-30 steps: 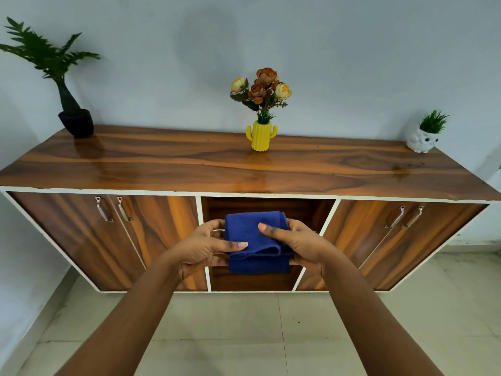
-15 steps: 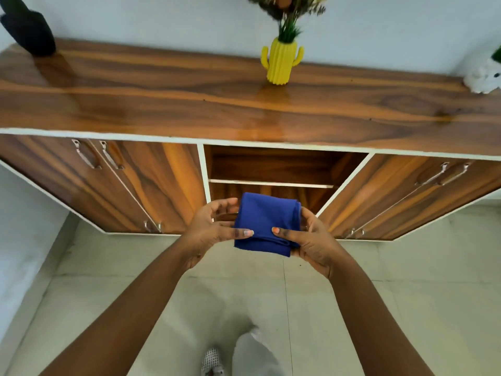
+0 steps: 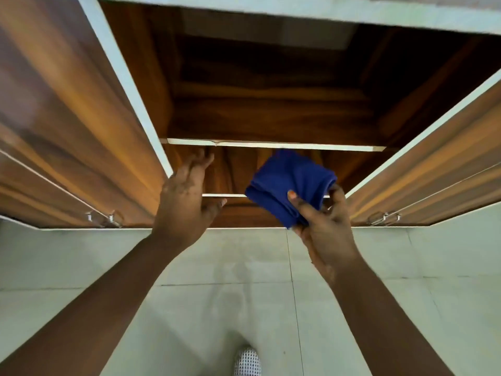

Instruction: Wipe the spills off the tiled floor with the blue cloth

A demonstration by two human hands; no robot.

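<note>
The folded blue cloth (image 3: 290, 185) is held in the air in front of the cabinet's lower shelf, pinched between thumb and fingers of my right hand (image 3: 322, 221). My left hand (image 3: 187, 196) hovers to the left of the cloth, apart from it, fingers spread and holding nothing. Below both hands lies the pale tiled floor (image 3: 244, 267). A faint wet-looking patch (image 3: 233, 283) shows on the tiles between my forearms, but it is too dim to make out well.
A wooden cabinet (image 3: 67, 131) fills the top of the view, with an open middle compartment (image 3: 271, 90) and closed doors with metal handles on both sides. A patterned slipper (image 3: 247, 362) sits at the bottom edge.
The view has tilted down and moved closer to the cabinet. My left hand has let go of the cloth and opened. The cloth now stays only in my right hand.
</note>
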